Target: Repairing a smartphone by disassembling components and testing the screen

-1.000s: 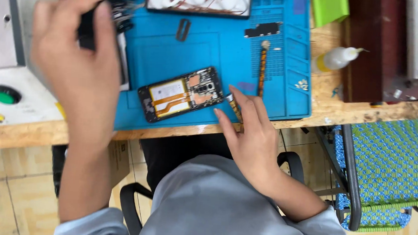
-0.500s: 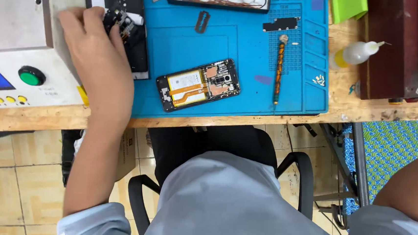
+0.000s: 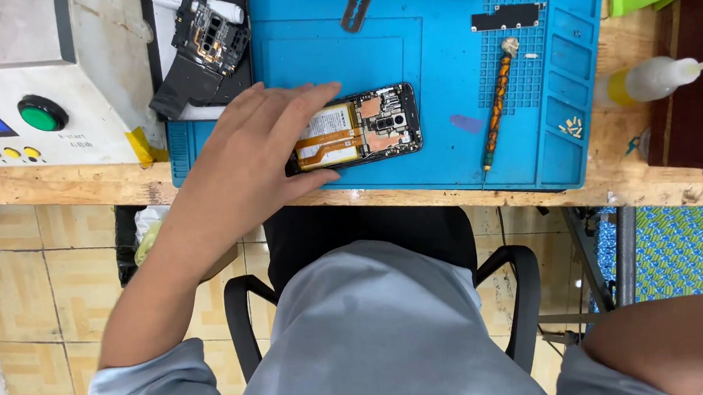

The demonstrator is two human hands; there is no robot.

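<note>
Left hand [image 3: 260, 146] on the opened phone [image 3: 360, 128]

Fingers spread flat over the phone's left end, gripping nothing; it lies mid-frame on the blue mat [image 3: 445, 159], long axis tilting up-right. Right hand is out of view.

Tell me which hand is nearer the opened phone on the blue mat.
Left. The left hand lies on the opened phone's left end, fingers spread over it. The right hand is out of view; only its forearm shows, low and right, away from the blue mat.

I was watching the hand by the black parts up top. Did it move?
Yes. The left hand came down the blue mat, away from the black parts, and now rests its fingers on the opened phone.
</note>
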